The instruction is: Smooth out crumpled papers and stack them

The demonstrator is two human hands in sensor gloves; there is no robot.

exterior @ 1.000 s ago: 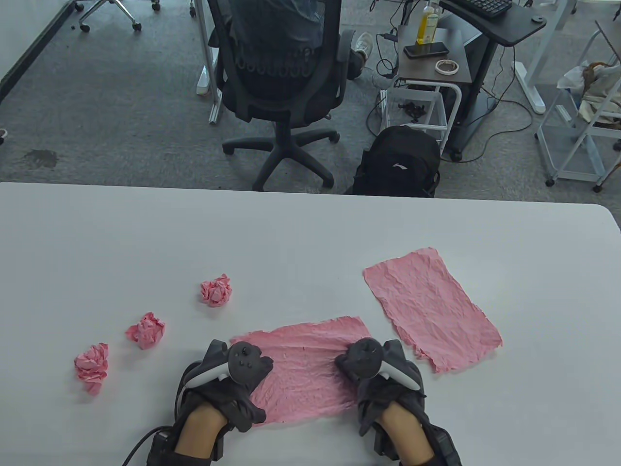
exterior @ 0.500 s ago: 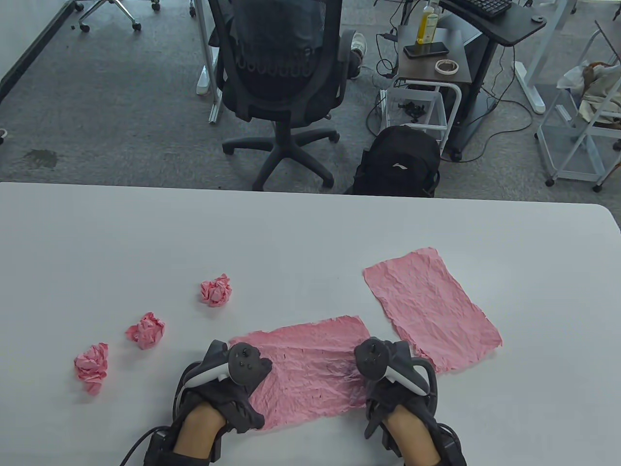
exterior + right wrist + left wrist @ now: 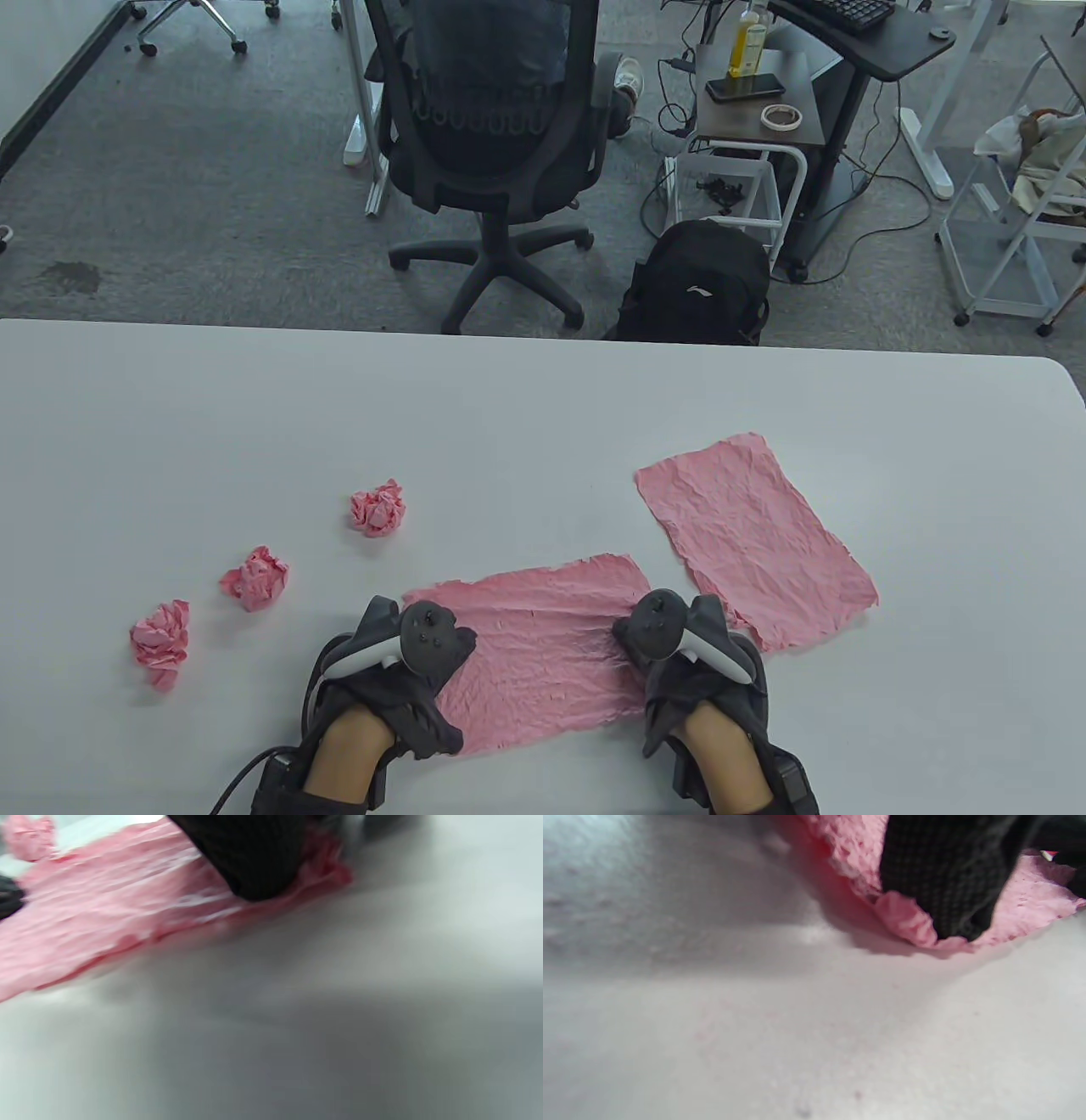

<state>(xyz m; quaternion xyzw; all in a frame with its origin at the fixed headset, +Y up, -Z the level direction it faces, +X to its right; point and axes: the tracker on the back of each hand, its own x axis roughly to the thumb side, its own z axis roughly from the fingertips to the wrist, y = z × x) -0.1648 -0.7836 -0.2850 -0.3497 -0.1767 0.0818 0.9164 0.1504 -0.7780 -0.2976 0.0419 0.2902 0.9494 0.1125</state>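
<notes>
A wrinkled pink sheet (image 3: 539, 649) lies spread on the white table (image 3: 543, 407) near the front edge. My left hand (image 3: 407, 658) presses on its left end; a gloved finger lies on the paper's edge in the left wrist view (image 3: 946, 887). My right hand (image 3: 679, 658) presses on its right end, and its finger shows on the paper (image 3: 127, 912) in the right wrist view (image 3: 250, 861). A second flattened pink sheet (image 3: 755, 539) lies to the right. Three crumpled pink balls lie to the left: one (image 3: 378, 508), one (image 3: 254, 578) and one (image 3: 160, 640).
Beyond the table's far edge stand an office chair (image 3: 492, 136), a black backpack (image 3: 696, 284) and a side table with a bottle (image 3: 751, 38). The table's near edge is just below my wrists.
My right hand slid to the right across the sheet, from inside its right end to that end's edge, stretching the paper flatter. My left hand stayed in place on the left end.
</notes>
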